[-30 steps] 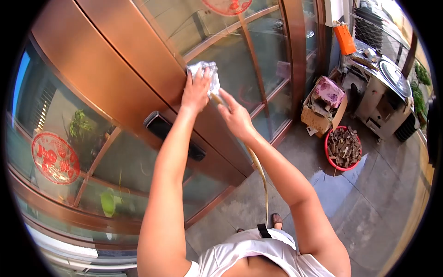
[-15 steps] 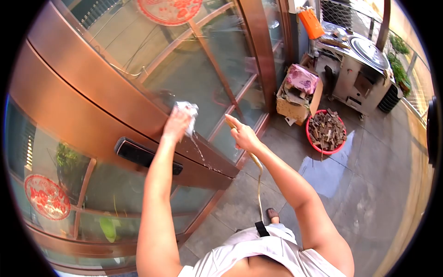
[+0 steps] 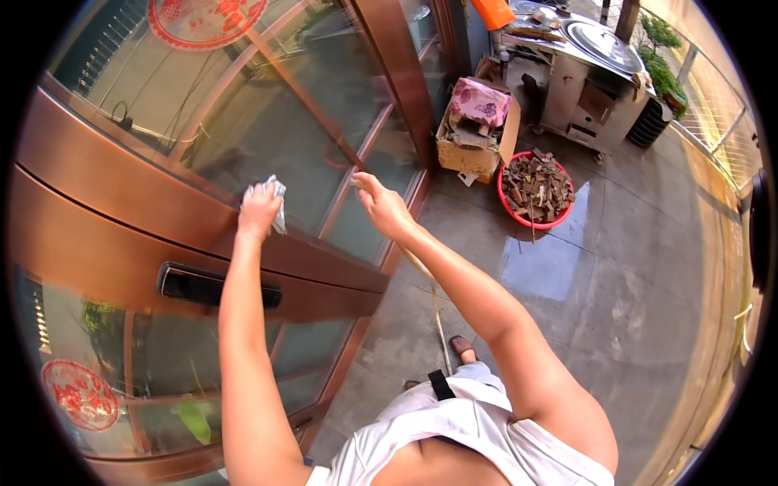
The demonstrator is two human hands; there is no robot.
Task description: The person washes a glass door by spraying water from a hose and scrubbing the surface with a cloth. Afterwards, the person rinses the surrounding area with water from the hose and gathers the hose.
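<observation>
Your left hand (image 3: 259, 209) presses a crumpled pale cloth (image 3: 278, 202) flat against the glass of a copper-framed door (image 3: 121, 194), just above its dark handle (image 3: 212, 285). Your right hand (image 3: 382, 206) is closed around the end of a thin hose (image 3: 435, 304), held near the glass beside the cloth. The paving (image 3: 616, 283) by your feet has a puddle, so you could slip, and a poorly aimed hose could spray the cardboard box (image 3: 474, 138) near the door.

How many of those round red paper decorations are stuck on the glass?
2. One red decoration sits at the top of the upper glass pane; another is low on the bottom left pane. More could lie outside the view.
</observation>
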